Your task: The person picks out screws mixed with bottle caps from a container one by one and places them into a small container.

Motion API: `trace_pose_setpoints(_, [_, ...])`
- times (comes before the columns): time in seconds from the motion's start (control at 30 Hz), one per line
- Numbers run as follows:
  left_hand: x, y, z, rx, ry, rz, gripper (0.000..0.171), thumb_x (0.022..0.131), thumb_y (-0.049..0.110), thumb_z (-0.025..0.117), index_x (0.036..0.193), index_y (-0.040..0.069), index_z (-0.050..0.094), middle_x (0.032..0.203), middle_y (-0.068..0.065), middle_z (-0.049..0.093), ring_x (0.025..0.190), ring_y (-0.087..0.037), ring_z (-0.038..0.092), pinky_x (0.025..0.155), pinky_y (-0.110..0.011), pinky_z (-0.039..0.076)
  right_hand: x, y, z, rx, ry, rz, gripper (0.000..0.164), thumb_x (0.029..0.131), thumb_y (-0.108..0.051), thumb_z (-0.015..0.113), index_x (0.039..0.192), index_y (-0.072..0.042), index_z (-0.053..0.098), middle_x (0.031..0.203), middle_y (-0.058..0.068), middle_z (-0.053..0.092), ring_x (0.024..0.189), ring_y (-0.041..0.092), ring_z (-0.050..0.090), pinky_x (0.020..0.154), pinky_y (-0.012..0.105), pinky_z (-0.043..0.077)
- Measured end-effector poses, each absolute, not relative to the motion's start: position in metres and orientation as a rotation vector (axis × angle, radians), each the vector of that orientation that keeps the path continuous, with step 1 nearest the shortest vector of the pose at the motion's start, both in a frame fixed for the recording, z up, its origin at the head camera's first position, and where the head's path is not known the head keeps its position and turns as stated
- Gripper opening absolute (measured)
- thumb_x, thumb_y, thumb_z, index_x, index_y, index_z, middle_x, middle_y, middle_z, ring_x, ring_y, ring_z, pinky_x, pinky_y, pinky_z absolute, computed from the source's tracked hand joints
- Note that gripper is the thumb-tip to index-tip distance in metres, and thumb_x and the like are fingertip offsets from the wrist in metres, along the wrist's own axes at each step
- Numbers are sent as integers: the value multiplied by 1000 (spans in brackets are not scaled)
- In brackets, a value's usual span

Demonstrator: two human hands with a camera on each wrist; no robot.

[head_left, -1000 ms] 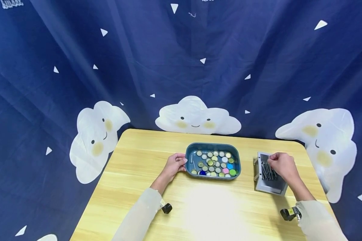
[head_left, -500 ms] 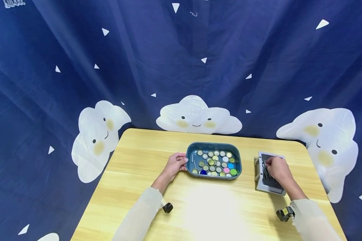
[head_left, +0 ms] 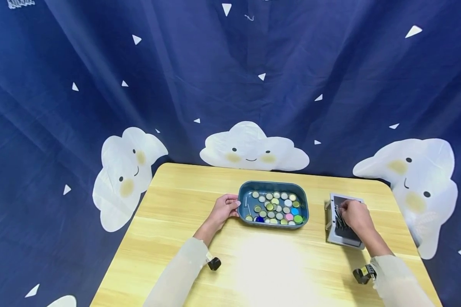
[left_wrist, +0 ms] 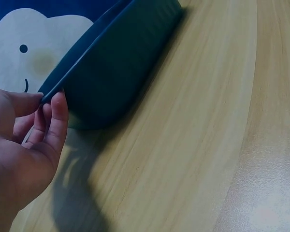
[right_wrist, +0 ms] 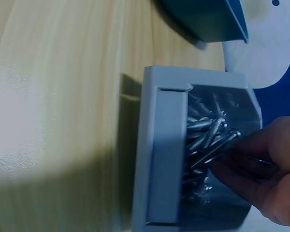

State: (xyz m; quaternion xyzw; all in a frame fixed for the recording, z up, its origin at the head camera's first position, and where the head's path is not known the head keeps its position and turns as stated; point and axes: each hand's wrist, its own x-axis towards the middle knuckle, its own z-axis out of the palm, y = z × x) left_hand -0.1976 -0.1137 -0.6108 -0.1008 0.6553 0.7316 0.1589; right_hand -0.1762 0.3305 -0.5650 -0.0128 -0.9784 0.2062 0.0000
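Note:
My left hand [head_left: 223, 209] pinches the left rim of a dark teal tray [head_left: 269, 225], thumb on the rim and fingertips against the outer wall [left_wrist: 111, 72]. Inside the tray lie several round bottle caps [head_left: 275, 201], mostly pale or gold, some blue, pink and green, and thin nails [head_left: 246, 204] at its left end. On the right, my right hand [head_left: 356, 215] reaches into a grey box [right_wrist: 166, 154] with a dark interior. Its fingertips are bent among a heap of silvery nails [right_wrist: 203, 145], pinching a nail that the fingers partly hide.
Both containers stand on a light wood table [head_left: 199, 183], the grey box right of the tray with a gap between them. Behind the table hangs a navy curtain [head_left: 230, 85] with clouds and triangles. A small black camera [head_left: 363, 275] sits at the right wrist.
My right hand has gone down and slightly left into the nails and now stays there. The left hand keeps its hold on the tray's rim. The view shifts slightly.

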Motion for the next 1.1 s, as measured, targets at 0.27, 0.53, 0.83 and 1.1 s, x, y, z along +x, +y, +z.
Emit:
trace_pose_setpoints(0.27, [-198, -114, -614, -276, 1860, 2102, 38, 98, 2, 66, 133, -8, 57, 98, -4, 63, 71, -13, 62, 59, -21, 62, -180, 314, -548, -106, -2858, 703, 22, 92, -10, 65, 97, 8, 74, 88, 24, 76, 81, 48, 70, 72, 62, 57])
trace_pose_setpoints(0.53, [-198, -113, -613, -273, 1845, 2112, 38, 98, 1, 66, 132, -10, 56, 95, -3, 63, 67, -11, 61, 58, -21, 61, -188, 275, -524, -15, -2728, 793, 22, 93, -8, 65, 104, 9, 74, 88, 23, 77, 76, 39, 73, 67, 53, 60])
trace_pose_setpoints(0.83, [-198, -115, -611, -258, 1843, 2109, 38, 98, 0, 66, 133, -10, 56, 97, -5, 64, 64, -12, 62, 58, -22, 62, -203, 216, -518, 99, -2818, 979, 21, 92, -12, 70, 105, 4, 76, 88, 17, 78, 77, 30, 74, 68, 38, 60])
trace_pose_setpoints(1.1, [-199, -117, -612, -247, 1842, 2107, 38, 98, 1, 66, 134, -9, 55, 100, -7, 65, 69, -14, 63, 60, -22, 63, -218, 162, -523, -14, -2870, 1719, 28, 96, -12, 69, 115, 8, 73, 96, 20, 78, 74, 19, 75, 69, 28, 65])
